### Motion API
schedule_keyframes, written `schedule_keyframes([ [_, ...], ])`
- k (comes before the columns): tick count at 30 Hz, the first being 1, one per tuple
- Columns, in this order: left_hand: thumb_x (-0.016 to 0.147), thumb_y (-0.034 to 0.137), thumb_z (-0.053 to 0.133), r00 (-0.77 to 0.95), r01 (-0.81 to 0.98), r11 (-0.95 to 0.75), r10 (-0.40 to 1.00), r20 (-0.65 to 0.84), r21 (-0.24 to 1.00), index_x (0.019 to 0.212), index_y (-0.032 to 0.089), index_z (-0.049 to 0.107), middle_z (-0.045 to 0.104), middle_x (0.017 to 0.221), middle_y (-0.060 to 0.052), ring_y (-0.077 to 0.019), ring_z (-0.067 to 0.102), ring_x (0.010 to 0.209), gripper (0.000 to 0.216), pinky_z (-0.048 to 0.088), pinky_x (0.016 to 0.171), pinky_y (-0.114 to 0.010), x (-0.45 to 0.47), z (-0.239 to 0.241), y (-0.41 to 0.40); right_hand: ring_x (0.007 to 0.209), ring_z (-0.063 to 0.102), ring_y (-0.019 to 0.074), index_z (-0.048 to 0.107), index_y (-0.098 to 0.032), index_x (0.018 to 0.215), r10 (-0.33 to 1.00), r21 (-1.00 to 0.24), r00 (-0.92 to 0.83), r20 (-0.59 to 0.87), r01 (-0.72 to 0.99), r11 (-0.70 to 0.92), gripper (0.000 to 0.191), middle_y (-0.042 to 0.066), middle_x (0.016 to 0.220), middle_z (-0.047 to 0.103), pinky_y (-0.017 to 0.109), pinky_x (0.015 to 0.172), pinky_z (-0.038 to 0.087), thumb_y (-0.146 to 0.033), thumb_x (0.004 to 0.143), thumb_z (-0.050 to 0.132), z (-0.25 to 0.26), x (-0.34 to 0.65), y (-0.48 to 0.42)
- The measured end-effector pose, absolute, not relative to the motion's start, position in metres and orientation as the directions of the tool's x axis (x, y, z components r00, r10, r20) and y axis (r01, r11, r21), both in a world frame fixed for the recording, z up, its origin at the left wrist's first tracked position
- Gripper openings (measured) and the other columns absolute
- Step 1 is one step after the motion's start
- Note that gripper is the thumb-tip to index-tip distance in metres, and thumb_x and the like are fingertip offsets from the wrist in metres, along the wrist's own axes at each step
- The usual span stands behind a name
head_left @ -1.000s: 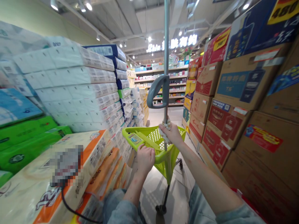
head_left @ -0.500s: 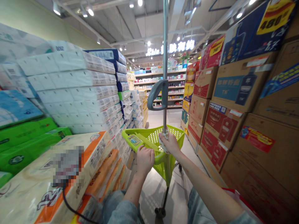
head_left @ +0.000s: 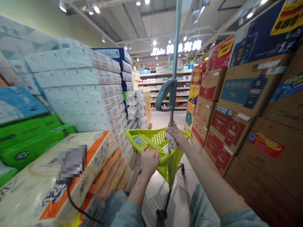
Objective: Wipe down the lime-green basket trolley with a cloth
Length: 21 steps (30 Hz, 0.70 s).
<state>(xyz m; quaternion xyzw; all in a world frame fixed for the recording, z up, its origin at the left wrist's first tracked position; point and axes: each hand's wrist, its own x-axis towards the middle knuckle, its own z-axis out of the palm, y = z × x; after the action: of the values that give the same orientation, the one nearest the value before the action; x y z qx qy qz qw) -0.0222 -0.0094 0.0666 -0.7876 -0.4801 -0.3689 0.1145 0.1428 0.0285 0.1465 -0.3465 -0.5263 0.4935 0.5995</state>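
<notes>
A lime-green shopping cart (head_left: 174,168) with a perforated basket stands in front of me. My left hand (head_left: 149,161) is closed around its near handle rim, beside a small label panel. My right hand (head_left: 178,138) is closed on a pale patterned cloth or tissue (head_left: 171,137) wrapped against the lower part of a grey metal pole (head_left: 177,41). Over the basket the pole rises with a slight tilt, its top leaning right. A grey loop handle (head_left: 166,96) is fixed partway up it. The cloth and my fingers partly hide the pole's lower end.
Stacked white tissue packs (head_left: 78,85) line the left side. A pixelated grey object (head_left: 73,164) with a black cable (head_left: 78,212) lies on a cream-and-orange pack (head_left: 35,170). Cardboard boxes (head_left: 243,91) pile high on the right. Stocked shelves (head_left: 163,83) stand beyond the aisle floor (head_left: 159,119).
The pole has gone from nearly upright to leaning right at the top. My right hand and the cloth have shifted slightly up and right. My left hand keeps its grip on the cart.
</notes>
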Motion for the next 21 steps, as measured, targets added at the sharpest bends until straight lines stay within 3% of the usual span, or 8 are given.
schedule_keyframes([
  [4,0.092,0.021,0.031,0.265,0.843,-0.511,0.670,0.694,0.171,0.057,0.019,0.054,0.062,0.061,0.001,-0.0143,0.052,0.065,0.042,0.034,0.094,-0.038,-0.023,0.067,-0.009,0.043,0.045,0.0086,0.048,-0.020,0.063,0.925,-0.928,0.119,0.362,-0.054,0.370,0.041,-0.006,0.049,0.049,0.021,0.042,0.038,-0.055,0.067,0.067,0.079,0.129,0.020],
  [8,0.092,0.022,0.031,0.262,0.841,-0.512,0.667,0.698,0.174,0.057,0.019,0.055,0.061,0.060,0.000,-0.0147,0.052,0.065,0.042,0.035,0.094,-0.038,-0.023,0.068,-0.010,0.050,0.049,0.0108,0.052,-0.019,0.073,0.893,-0.904,0.140,0.427,0.062,0.423,0.038,-0.003,0.057,0.054,0.023,0.047,0.041,-0.055,0.073,0.062,0.042,0.126,0.015],
  [13,0.092,0.021,0.032,0.249,0.838,-0.513,0.663,0.706,0.185,0.058,0.019,0.055,0.061,0.060,0.000,-0.0152,0.052,0.064,0.041,0.035,0.093,-0.039,-0.021,0.067,-0.009,0.063,0.059,0.0169,0.057,-0.016,0.090,0.885,-0.887,0.157,0.439,0.231,0.399,0.040,0.004,0.071,0.064,0.027,0.058,0.047,-0.055,0.082,0.051,0.044,0.124,0.008],
  [17,0.092,0.021,0.031,0.245,0.843,-0.508,0.657,0.713,0.179,0.057,0.020,0.053,0.061,0.060,0.000,-0.0152,0.051,0.064,0.041,0.035,0.093,-0.039,-0.020,0.066,-0.009,0.077,0.064,0.0194,0.053,-0.016,0.108,0.833,-0.884,0.302,0.464,0.219,0.413,0.046,0.008,0.088,0.067,0.030,0.070,0.050,-0.056,0.086,0.042,0.064,0.110,0.005],
  [21,0.092,0.021,0.031,0.254,0.839,-0.511,0.673,0.694,0.189,0.058,0.020,0.053,0.061,0.061,0.000,-0.0152,0.051,0.065,0.041,0.035,0.093,-0.039,-0.020,0.067,-0.010,0.080,0.065,0.0195,0.052,-0.017,0.111,0.801,-0.872,0.347,0.488,0.233,0.431,0.047,0.008,0.091,0.067,0.029,0.069,0.050,-0.055,0.084,0.048,0.074,0.104,0.010],
])
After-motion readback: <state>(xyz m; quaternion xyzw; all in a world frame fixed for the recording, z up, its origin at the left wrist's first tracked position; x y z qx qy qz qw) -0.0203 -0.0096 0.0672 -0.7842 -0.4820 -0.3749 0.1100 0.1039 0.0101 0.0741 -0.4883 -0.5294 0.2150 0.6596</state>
